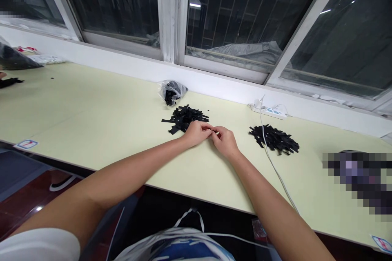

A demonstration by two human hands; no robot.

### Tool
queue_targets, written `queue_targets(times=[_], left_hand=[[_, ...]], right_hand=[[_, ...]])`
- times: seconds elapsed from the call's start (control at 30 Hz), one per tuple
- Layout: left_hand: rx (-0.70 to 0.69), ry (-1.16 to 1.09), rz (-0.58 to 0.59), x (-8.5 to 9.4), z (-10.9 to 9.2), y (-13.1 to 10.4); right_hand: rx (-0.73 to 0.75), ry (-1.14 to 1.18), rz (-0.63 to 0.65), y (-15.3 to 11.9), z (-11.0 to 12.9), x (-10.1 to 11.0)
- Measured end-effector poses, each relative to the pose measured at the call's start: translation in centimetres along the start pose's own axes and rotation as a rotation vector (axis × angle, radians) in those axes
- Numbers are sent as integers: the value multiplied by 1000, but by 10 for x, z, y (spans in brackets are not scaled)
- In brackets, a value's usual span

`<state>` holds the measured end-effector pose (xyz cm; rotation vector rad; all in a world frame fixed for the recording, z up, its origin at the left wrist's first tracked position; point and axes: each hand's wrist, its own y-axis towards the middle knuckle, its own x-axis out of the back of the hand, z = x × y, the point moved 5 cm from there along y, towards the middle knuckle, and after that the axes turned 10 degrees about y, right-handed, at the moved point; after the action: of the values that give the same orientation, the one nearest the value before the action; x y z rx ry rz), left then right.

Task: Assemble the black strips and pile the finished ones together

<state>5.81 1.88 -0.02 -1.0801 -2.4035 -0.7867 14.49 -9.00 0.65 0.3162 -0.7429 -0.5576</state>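
My left hand (197, 132) and my right hand (225, 139) meet above the table, fingertips pinched together on a small black piece (214, 130). Most of that piece is hidden by the fingers; it looks like a short black strip. Just behind my left hand lies a loose pile of black strips (185, 118), some with small shiny dots. A second pile of black strips (275, 139) lies to the right of my right hand. Behind the first pile sits a clear plastic bag (173, 91) with more black pieces in it.
A white power strip (269, 111) rests by the wall, its white cable (277, 171) running over the right pile to the front edge. Pale yellow table (107, 118) stretches under windows. At far left, another person's fingers (2, 75) are beside black strips (10, 82). A blurred patch covers the right.
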Motion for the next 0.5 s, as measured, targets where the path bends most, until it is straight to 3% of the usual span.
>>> queue_targets(times=[0.2,0.3,0.4,0.5], left_hand=[[98,-85,54,-4,8,0],[202,-183,83,-5,8,-2],[273,-232,99,-4,6,-4],[282,-263,121,-6,6,-4]], right_hand=[[-5,-70,46,-3,6,4],[-35,-135,72,-5,18,20],[-80,-195,0,-14,28,74],[-222,-282,-330,-54,10,179]])
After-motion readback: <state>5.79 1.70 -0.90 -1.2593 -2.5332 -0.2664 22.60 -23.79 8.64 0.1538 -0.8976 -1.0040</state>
